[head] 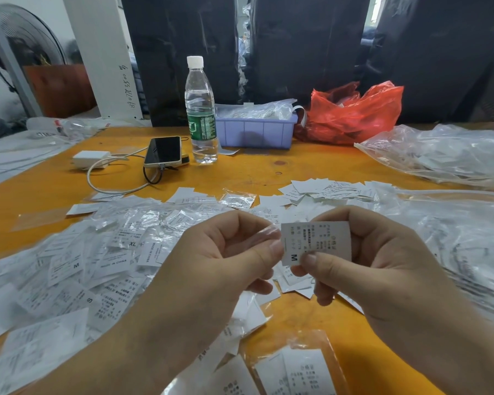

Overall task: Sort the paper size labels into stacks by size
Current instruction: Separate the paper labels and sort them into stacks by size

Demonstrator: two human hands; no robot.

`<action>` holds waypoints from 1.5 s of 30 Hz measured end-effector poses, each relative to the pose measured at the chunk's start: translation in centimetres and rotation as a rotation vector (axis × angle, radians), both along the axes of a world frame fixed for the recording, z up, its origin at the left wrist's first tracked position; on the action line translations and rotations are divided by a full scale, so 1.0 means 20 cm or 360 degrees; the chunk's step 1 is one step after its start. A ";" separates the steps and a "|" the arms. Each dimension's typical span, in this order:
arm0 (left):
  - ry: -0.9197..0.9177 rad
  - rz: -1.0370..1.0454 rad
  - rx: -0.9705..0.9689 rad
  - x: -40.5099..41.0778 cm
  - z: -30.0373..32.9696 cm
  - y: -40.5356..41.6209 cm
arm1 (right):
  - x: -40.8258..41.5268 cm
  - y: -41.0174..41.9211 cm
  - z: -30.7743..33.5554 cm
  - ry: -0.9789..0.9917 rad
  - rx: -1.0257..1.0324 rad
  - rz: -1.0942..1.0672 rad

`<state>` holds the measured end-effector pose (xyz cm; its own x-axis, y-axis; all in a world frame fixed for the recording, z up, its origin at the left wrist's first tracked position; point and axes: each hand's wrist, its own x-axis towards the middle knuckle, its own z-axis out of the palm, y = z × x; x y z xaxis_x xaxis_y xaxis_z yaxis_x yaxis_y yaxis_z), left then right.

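Orange tabletop [268, 172] fills the view, backed by dark plastic-wrapped bundles [303, 52] and a white post [103, 52]. Both hands are raised just above the table, near its front edge, palms turned inward toward each other. The right hand [362, 258] pinches a white label marked M [315, 242] between thumb and curled fingers, holding it upright and facing the camera. The left hand [228, 252] has its fingers curled and pinches a scrap of clear plastic film [264, 233] just beside the label's left edge; the two thumbs nearly meet below the label. A large loose heap of labels [77, 269], too many to count, spreads across the left of the table, some showing XL, M and S. A smaller pile of labels [325, 189] lies beyond the hands, and a few bagged labels [300, 369] sit near the front edge. Further back stand one water bottle [200, 109], one phone [163, 151] with one white charger [90, 159] beside it, one lilac bin [255, 131], and one red plastic bag [354, 112]. Clear plastic bags [439, 155] lie heaped on the right.
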<state>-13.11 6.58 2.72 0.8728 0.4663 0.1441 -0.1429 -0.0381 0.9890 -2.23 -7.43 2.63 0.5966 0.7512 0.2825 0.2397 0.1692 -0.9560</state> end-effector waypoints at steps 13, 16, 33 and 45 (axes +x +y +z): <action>0.0007 0.0053 0.0131 0.00 -0.01 0.00 | 0.01 -0.01 -0.02 -0.0213 -0.0187 0.0074; 0.0017 0.0047 0.0211 0.00 -0.01 0.00 | 0.00 0.00 -0.03 -0.0264 -0.0174 0.0057; 0.0085 -0.0064 0.0148 0.00 0.00 0.01 | 0.03 -0.01 -0.01 -0.0202 -0.0028 -0.0057; 0.0067 -0.0073 0.0049 -0.01 0.00 0.04 | 0.01 -0.01 0.03 -0.0187 -0.0041 0.0066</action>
<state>-13.26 7.30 2.65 0.8987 0.4217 0.1206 -0.1036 -0.0631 0.9926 -1.95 -7.70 3.19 0.5290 0.7822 0.3292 0.3438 0.1571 -0.9258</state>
